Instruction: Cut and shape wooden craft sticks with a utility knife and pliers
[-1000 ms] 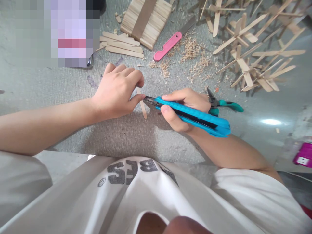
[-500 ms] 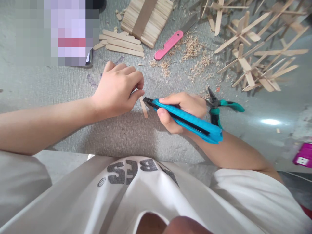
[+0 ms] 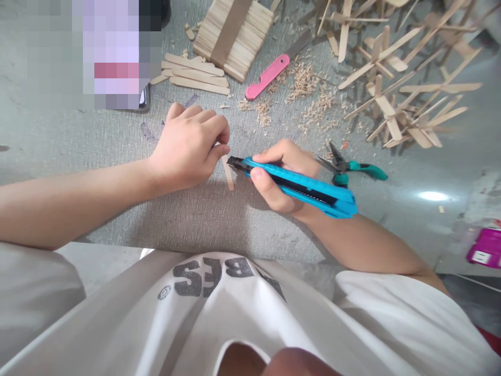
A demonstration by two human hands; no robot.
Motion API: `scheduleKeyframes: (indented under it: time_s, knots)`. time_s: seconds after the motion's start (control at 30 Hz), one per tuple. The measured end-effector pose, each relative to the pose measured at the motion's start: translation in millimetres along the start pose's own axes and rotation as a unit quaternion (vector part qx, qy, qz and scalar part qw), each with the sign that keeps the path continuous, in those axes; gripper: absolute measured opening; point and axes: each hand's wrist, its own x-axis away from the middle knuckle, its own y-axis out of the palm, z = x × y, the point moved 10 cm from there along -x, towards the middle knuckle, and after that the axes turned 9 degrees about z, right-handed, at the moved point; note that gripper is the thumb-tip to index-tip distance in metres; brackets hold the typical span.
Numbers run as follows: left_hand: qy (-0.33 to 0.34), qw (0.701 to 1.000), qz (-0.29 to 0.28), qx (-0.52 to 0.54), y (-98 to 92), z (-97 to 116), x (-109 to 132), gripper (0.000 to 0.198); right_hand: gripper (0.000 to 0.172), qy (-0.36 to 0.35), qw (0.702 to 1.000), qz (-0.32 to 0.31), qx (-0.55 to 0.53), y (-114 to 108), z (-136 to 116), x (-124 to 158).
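Showing upside down on the person's white shirt (image 3: 250, 313) are dark block letters that look like "BES", the rest lost in a fold; the white label on a magenta box (image 3: 485, 248) at the right edge of the grey mat (image 3: 195, 219) is too small to read. The left hand (image 3: 188, 146) is curled nearly closed, its thumb and forefinger tips pinching down on the far end of a single craft stick (image 3: 228, 175) that lies flat on the mat near its middle, toward the near edge. The right hand (image 3: 287, 175) is clenched around a cyan utility knife (image 3: 303, 187), forefinger laid along the top and thumb on the near side, with the black nose of the knife just beside the stick's right edge; whether a blade touches the wood cannot be told. Just behind the right hand lie teal-handled pliers (image 3: 352, 167), partly hidden by it. Toward the far edge sit a banded bundle of sticks (image 3: 235, 31), a few loose sticks (image 3: 195, 73) beside it, a pink-handled knife (image 3: 267, 77) and scattered wood shavings (image 3: 309, 89). Crossed stick assemblies (image 3: 407, 78) fill the far right corner.
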Motion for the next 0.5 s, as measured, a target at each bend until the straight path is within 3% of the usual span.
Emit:
scheduleKeyframes:
  time_s: [0.17,0.27,0.37,0.5]
  knots:
    - [0.006,0.988,0.097,0.122,-20.5,-6,1,0.021,0.016,0.046,0.991,0.121,0.028,-16,16,13]
    - [0.015,0.972,0.095,0.212,-22.5,-1,3,0.031,0.025,0.065,0.977,0.203,0.018,-28,25,25]
    - [-0.006,0.957,0.074,0.279,-20.0,5,4,0.039,0.033,0.052,0.975,0.216,0.029,-29,27,29]
    - [-0.020,0.970,0.080,0.229,-23.6,10,3,0.029,0.036,0.052,0.977,0.203,0.046,-27,31,29]
